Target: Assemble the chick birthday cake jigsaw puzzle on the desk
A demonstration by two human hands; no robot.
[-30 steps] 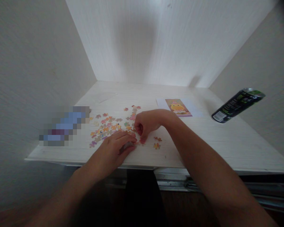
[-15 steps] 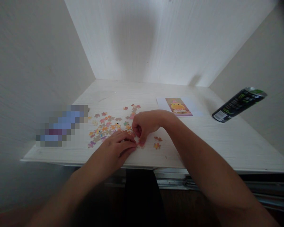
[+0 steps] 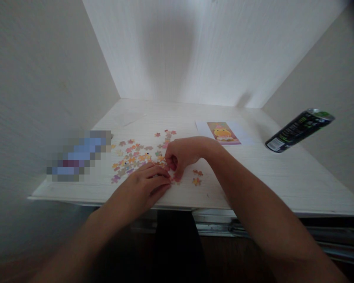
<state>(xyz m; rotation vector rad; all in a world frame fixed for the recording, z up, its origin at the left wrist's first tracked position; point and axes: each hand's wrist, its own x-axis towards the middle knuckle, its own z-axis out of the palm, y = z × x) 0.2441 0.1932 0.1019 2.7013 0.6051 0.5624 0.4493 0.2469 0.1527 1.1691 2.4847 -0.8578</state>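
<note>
My left hand (image 3: 149,184) and my right hand (image 3: 185,154) meet low over the white tabletop, fingertips almost touching. Both are closed in a pinch on small pinkish jigsaw puzzle pieces (image 3: 176,182), which the fingers largely cover. Many loose jigsaw pieces (image 3: 131,160) in orange, yellow, pink and purple lie spread to the left of my hands. Beyond my right hand, a short column of pieces (image 3: 168,135) runs away from me; its near end is hidden by the hand. Beside my right wrist lie a yellow-orange cluster (image 3: 196,181) and a brownish one (image 3: 198,172).
A picture sheet (image 3: 223,133) with a yellow figure lies behind my right forearm. A tall dark drink can (image 3: 297,131) stands at the right. At the left is a blurred-out bluish object (image 3: 81,156). White panels enclose the table (image 3: 247,192) on three sides.
The view has shifted very slightly. Both hands keep nearly the same pinching pose at the same spot, and the loose pieces lie as before.
</note>
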